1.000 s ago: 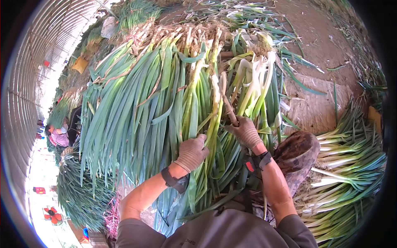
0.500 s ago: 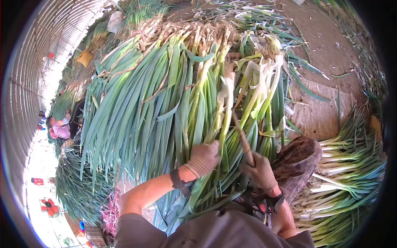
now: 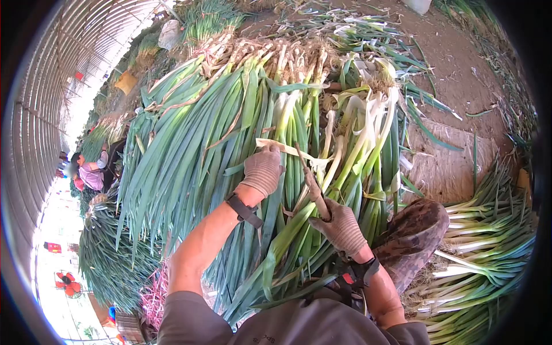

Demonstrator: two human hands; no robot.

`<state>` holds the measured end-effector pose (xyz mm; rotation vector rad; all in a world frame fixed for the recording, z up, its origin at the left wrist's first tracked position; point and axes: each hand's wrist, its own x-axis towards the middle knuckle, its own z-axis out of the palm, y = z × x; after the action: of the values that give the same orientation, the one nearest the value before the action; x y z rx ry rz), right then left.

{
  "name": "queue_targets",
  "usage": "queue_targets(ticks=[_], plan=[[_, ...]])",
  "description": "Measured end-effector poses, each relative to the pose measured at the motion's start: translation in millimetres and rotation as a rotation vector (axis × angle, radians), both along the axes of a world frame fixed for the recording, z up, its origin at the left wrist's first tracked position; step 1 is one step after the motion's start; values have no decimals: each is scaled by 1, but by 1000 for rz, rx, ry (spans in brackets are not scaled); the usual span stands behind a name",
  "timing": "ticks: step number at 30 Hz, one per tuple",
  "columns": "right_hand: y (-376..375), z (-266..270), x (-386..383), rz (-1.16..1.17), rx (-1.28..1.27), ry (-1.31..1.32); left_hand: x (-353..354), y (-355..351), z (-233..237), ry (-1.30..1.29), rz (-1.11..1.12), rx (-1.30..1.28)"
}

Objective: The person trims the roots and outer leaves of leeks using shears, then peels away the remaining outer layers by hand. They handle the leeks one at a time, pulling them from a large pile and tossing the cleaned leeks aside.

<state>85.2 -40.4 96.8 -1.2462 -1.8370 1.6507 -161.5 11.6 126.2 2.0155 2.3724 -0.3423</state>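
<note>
My gloved left hand [image 3: 263,170] is closed over a pale strip of leaf [image 3: 296,150] that stretches right from its fingers. Beneath that hand spread the long green leaves of a big heap of green onions [image 3: 215,115], roots toward the top. My gloved right hand [image 3: 342,225] grips a brown, wooden-looking handle of a tool [image 3: 315,192]; its thin dark end points up and left across the leaf strip. Right of the tool lie several onions with white, peeled-looking stalks [image 3: 368,129]. The tool's exact kind is hard to make out.
Rows of green onions [image 3: 489,253] lie at my right, beyond my bent knee [image 3: 417,230]. Loose leaf scraps [image 3: 368,34] litter the soil at the top. Another bundle [image 3: 115,253] stands at left, near pink strings [image 3: 155,293]. A person [image 3: 92,171] sits farther left.
My left hand has moved up and left, and a pale leaf strip now trails from it. My right hand has shifted slightly up and left with the tool.
</note>
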Motion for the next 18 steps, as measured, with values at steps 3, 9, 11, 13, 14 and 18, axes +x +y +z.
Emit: queue_targets(ticks=[3, 9, 11, 13, 14, 18], plan=[[-5, -12, 8, -15, 13, 9, 4, -2, -3, 12, 24, 18], [-9, -5, 20, -12, -15, -15, -20, 23, -11, -332, 135, 22], [-15, 2, 21, -76, 22, 47, -28, 20, -18, -408, 93, -29], [-22, 14, 24, -52, -7, -15, -9, -1, -21, -427, 79, -73], [-28, 17, 25, -28, -30, -37, 3, -9, -24, -381, 92, -56], [-56, 16, 34, 7, -21, -122, 19, -19, -30, -299, 109, -52]])
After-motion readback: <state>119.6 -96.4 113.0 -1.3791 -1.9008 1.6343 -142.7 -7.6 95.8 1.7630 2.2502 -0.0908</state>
